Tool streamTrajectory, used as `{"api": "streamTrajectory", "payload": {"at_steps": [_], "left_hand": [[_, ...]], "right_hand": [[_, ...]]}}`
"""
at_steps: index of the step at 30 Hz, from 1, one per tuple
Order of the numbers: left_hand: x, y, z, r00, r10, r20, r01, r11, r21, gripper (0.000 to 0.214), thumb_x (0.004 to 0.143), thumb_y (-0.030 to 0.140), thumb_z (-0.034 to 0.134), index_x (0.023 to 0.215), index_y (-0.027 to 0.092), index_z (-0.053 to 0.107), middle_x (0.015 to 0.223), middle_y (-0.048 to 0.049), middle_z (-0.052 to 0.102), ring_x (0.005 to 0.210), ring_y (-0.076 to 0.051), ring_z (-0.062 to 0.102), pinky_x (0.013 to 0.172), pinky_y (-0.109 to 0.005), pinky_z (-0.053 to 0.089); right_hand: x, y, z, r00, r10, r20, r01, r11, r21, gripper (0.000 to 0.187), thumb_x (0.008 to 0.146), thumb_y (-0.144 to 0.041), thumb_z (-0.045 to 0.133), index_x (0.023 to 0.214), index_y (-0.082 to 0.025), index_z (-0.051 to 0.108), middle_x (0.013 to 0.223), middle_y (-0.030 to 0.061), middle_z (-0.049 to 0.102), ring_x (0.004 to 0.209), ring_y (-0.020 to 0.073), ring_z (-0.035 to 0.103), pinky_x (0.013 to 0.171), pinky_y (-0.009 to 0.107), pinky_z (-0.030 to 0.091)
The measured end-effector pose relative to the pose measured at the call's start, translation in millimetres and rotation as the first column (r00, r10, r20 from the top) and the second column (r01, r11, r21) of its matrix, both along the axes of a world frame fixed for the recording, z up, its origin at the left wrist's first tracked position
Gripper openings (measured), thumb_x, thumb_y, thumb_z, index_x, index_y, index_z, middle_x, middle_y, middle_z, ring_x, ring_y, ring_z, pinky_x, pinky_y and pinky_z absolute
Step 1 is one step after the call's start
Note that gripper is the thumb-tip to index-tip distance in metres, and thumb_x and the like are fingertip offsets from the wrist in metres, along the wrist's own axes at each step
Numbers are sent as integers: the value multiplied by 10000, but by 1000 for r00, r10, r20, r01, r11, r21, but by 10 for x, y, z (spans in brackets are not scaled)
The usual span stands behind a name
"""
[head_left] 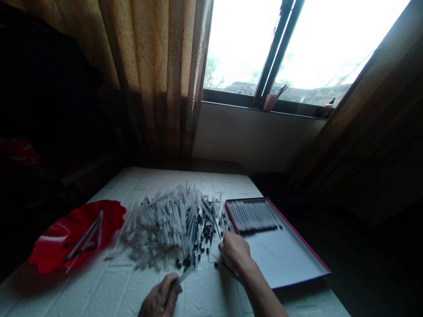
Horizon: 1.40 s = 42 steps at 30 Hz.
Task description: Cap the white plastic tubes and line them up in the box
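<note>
My left hand point(161, 295), low in the head view, is closed around a translucent pen barrel point(185, 276) that points up and right. My right hand point(235, 252) is curled shut over the table, between the heap and the shallow box. A thin dark stick shows beneath it, but whether the fingers grip it is hidden. Ahead of both hands lies a big heap of clear pen barrels point(172, 211). Small black pen parts point(207, 231) are scattered along its right side. In the red-edged box point(284, 259), a row of pens point(254, 215) with black ends lies side by side.
On the left, a red wavy-rimmed dish point(56, 242) holds several pen pieces. The white brick-patterned table point(109, 286) runs back toward a curtain point(155, 66) and a window. A pink cup point(271, 102) with sticks stands on the sill.
</note>
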<state>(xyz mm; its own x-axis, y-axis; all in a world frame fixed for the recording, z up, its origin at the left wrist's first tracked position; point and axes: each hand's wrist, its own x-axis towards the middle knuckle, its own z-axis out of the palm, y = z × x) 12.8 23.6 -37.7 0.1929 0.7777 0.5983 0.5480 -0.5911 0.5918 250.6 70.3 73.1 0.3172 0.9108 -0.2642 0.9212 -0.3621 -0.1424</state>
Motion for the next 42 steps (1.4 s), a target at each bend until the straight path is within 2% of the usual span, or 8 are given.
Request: {"api": "streamTrajectory", "payload": {"at_steps": [3, 6, 10, 14, 17, 19, 25, 42], "left_hand": [[-32, 45, 58, 999, -27, -30, 30, 994, 106, 301, 996, 472, 336, 1086, 287, 556, 811, 6, 762, 680, -154, 755, 642, -171, 594], [-83, 79, 114, 994, -33, -106, 52, 982, 182, 289, 1002, 431, 357, 1099, 265, 573, 845, -10, 768, 732, -159, 758, 688, -185, 600], [-157, 93, 86, 977, 53, -208, -6, 975, 222, 294, 1010, 393, 348, 1102, 242, 582, 882, -39, 763, 789, -186, 746, 728, -259, 607], [-185, 90, 39, 964, 96, -248, -34, 970, 243, 284, 1011, 371, 351, 1098, 227, 580, 888, -53, 754, 802, -201, 734, 733, -300, 601], [-173, 80, 58, 961, 101, -257, -37, 969, 244, 290, 1016, 365, 337, 1094, 221, 575, 884, -52, 751, 801, -195, 730, 729, -296, 599], [-162, 73, 85, 961, 103, -258, -37, 968, 250, 297, 1017, 369, 328, 1082, 223, 579, 876, -47, 751, 792, -192, 731, 717, -290, 599], [-147, 53, 121, 956, 116, -268, -43, 964, 261, 307, 1020, 374, 316, 1083, 221, 574, 877, -46, 754, 796, -191, 731, 718, -286, 598], [-72, 23, 283, 970, 88, -226, -20, 958, 286, 277, 1017, 326, 333, 1024, 230, 592, 825, -35, 751, 755, -185, 729, 708, -291, 587]], "right_hand": [[13, -203, 104, 999, 20, -42, -17, 997, 80, 225, 837, -152, 483, 908, -134, 696, 967, 169, 736, 924, 300, 686, 690, 316, 449], [13, -417, 103, 986, 84, -141, -63, 986, 153, 212, 877, -164, 436, 856, -182, 646, 866, 74, 740, 820, 205, 686, 658, 248, 429], [20, -670, -75, 855, 248, -455, -80, 931, 357, 197, 855, -182, 430, 755, -208, 597, 672, -1, 673, 631, 149, 633, 576, 207, 411], [40, -880, -166, 737, 317, -597, 79, 837, 542, 172, 847, -277, 484, 797, -207, 633, 696, 6, 654, 658, 164, 617, 609, 213, 449], [50, -972, -92, 713, 290, -639, 217, 775, 593, 185, 842, -325, 516, 812, -212, 659, 703, 5, 661, 653, 165, 618, 612, 208, 464], [43, -993, -23, 719, 290, -631, 228, 759, 609, 181, 835, -327, 528, 799, -217, 668, 693, 1, 660, 639, 162, 617, 619, 207, 471], [-4, -984, 45, 736, 359, -574, 130, 757, 641, 174, 835, -284, 502, 778, -222, 655, 686, -7, 669, 625, 148, 627, 622, 199, 467], [61, -1022, 193, 750, 354, -558, 58, 806, 589, 181, 824, -294, 500, 751, -228, 652, 677, 1, 665, 633, 161, 628, 617, 221, 470]]}}
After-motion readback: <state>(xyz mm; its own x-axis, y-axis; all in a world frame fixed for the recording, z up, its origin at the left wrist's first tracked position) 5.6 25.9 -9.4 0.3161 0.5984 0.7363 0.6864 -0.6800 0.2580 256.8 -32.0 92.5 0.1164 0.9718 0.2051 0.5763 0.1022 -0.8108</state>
